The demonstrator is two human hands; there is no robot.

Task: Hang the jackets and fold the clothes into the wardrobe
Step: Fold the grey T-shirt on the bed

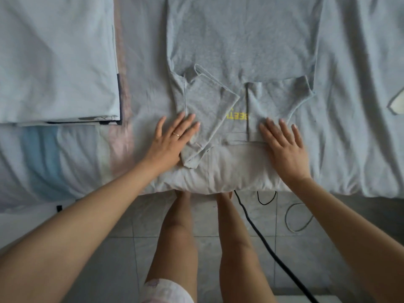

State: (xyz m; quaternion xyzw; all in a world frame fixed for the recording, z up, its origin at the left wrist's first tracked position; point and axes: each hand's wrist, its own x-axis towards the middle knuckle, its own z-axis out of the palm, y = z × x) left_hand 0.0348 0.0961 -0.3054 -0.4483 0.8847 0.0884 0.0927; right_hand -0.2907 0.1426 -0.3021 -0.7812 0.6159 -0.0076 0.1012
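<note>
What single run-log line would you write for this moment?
step: folding | grey T-shirt: spread on bed, sleeves folded in | left hand: fingers flat on T-shirt | right hand: fingers flat on T-shirt

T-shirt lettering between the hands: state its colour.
Yellow lettering on the grey T-shirt, seen in the head view.

Both hands flat on grey T-shirt.

A home bedroom: a sheeted bed, folded bedding; tiled floor below.
</note>
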